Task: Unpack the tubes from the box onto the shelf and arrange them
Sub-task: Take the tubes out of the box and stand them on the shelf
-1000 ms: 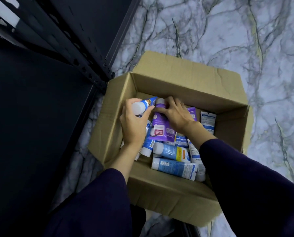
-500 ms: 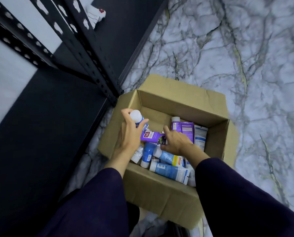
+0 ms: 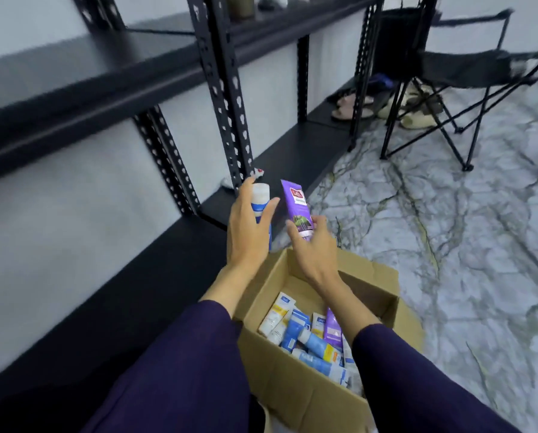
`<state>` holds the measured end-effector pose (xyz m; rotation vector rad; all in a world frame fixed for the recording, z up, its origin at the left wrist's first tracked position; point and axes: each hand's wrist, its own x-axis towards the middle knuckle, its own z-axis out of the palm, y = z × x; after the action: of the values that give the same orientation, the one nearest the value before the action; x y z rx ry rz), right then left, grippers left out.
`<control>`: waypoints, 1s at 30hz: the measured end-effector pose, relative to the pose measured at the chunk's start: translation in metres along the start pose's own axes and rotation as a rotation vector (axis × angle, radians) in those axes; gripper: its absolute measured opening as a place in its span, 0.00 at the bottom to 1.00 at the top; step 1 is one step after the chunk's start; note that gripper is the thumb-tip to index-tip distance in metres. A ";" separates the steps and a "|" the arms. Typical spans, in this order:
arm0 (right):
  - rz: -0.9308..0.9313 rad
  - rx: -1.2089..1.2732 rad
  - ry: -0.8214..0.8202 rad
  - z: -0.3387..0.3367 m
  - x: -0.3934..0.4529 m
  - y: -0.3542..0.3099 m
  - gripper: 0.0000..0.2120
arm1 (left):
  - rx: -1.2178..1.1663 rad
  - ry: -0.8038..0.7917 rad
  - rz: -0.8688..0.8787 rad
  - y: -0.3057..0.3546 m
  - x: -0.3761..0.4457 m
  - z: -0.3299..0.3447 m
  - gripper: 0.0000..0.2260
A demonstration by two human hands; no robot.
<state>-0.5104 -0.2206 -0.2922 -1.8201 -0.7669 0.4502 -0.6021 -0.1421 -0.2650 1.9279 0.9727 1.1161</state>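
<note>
Both hands have lifted out of the open brown cardboard box point(image 3: 295, 398) since half a second ago. Left hand point(image 3: 249, 232) wraps its fingers around a blue tube with a white cap point(image 3: 260, 198); right hand point(image 3: 313, 248) grips a purple tube point(image 3: 297, 207), both above the box's 12 o'clock edge. Black metal shelf point(image 3: 270, 164) lies at 11 o'clock. More tubes point(image 3: 311, 342) remain inside the box.

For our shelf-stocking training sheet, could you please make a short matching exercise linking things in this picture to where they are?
Things:
1. purple tube
2. white-capped blue tube
3. cardboard box
4. folding chair

Places:
a. on the marble floor, holding more tubes
b. in the left hand
c. far right, by the shelf end
d. in the right hand

Pairs: 1-d, 2-b, 3-a, 4-c
</note>
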 end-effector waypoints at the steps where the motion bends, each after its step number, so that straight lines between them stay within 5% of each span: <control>1: -0.040 0.053 0.010 0.000 -0.003 -0.027 0.18 | 0.003 0.035 0.028 0.016 0.005 -0.018 0.22; 16: -0.559 0.506 -0.433 0.117 -0.096 -0.350 0.22 | 0.143 0.625 -0.012 0.149 0.042 -0.348 0.28; 23: -0.611 0.538 -0.585 0.188 -0.113 -0.400 0.13 | 0.124 0.696 -0.170 0.140 0.044 -0.428 0.26; 28: -0.670 0.493 -0.661 0.222 -0.101 -0.401 0.13 | 0.043 0.642 -0.298 0.120 0.054 -0.452 0.08; 30: -0.650 0.467 -0.695 0.229 -0.094 -0.396 0.15 | 0.059 0.601 -0.353 0.106 0.059 -0.459 0.09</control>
<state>-0.8369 -0.0358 -0.0138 -0.8836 -1.5129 0.7551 -0.9676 -0.0527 0.0238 1.3942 1.6061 1.4887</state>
